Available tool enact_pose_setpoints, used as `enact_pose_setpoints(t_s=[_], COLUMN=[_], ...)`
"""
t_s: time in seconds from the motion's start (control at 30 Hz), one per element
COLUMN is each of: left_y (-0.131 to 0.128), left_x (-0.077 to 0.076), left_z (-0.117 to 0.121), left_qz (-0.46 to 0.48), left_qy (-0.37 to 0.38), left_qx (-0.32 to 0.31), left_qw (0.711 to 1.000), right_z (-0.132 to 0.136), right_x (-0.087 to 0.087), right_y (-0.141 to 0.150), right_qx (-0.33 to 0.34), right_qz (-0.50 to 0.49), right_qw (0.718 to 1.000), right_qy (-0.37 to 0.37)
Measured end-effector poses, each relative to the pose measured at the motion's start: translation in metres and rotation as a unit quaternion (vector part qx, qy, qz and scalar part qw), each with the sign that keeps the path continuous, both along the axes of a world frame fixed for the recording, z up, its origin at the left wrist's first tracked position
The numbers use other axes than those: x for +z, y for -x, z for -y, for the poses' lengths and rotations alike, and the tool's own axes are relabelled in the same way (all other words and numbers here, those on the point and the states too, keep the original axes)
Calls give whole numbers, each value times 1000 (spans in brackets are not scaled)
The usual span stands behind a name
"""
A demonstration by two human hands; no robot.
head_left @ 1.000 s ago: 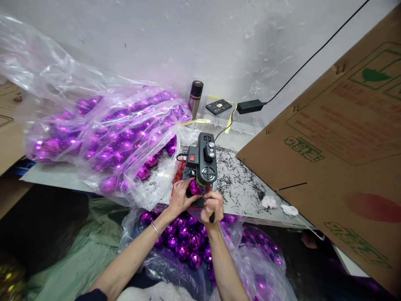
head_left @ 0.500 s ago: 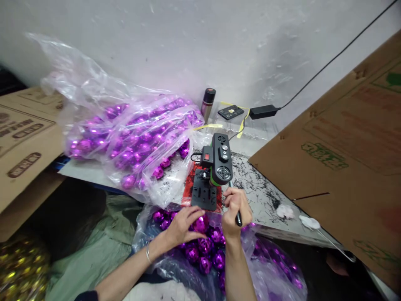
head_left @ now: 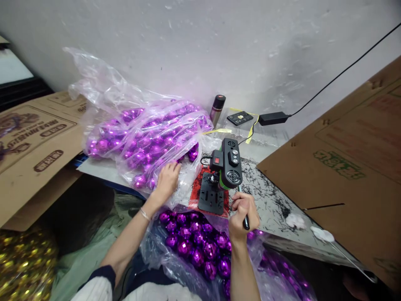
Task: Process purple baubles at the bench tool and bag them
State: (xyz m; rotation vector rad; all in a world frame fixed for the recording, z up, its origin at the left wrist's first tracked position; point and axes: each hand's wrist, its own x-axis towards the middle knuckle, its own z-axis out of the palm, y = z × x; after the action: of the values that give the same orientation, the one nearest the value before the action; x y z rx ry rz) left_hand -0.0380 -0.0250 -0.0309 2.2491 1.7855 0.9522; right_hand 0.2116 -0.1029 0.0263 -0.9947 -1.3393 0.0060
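My left hand (head_left: 167, 182) is at the open side of a clear plastic bag (head_left: 103, 75) of shiny purple balls (head_left: 139, 180). Its fingers curl downward close together, and whatever they hold is hidden beneath them. My right hand (head_left: 244, 215) is closed round the black handle (head_left: 246, 223) of a thin rod that runs up beside a small black device (head_left: 232, 163). That device has round vents, knobs and a red switch, and stands over a slotted black plate (head_left: 210, 198) on a red patch. Below my hands, another open bag holds more faceted purple balls (head_left: 197, 255).
Cardboard boxes flank the table, left (head_left: 34, 146) and right (head_left: 341, 167). Along the wall are a dark cylinder (head_left: 217, 109), a black keypad-like slab (head_left: 239, 118) and a power adapter (head_left: 273, 118). Black shreds (head_left: 266, 196) litter the tabletop. Gold balls (head_left: 25, 267) lie lower left.
My left hand has left a purple ball near the black plate and moved up and left to the upper bag. My right hand still grips the handle. The view has shifted slightly.
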Motion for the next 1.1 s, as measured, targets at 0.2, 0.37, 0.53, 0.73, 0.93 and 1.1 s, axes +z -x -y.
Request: enact_pose_setpoints(t_s=[0.2,0.37,0.53,0.73,0.93,1.1], left_y=[16,18,4,-33,-77,-100], left_x=[7,16,22,0,-30,-49], left_z=[-68,-54,-11,32,38,32], left_qz=[-115,55,454,621,648,563], left_qy=[92,94,187,300,310,228], left_qx=[53,29,-47,-80,-44,-36], left_qw=[988,994,870,720,694,794], right_z=[-1,-1,-2,-2,-7,-8], right_x=[1,3,0,4,29,32], right_y=[1,1,1,2,1,1], right_qx=[-3,-8,7,4,7,0], right_qz=[18,24,14,3,-27,-22], right_qw=[1000,1000,1000,1000,999,999], right_qy=[-17,-15,-18,-6,35,42])
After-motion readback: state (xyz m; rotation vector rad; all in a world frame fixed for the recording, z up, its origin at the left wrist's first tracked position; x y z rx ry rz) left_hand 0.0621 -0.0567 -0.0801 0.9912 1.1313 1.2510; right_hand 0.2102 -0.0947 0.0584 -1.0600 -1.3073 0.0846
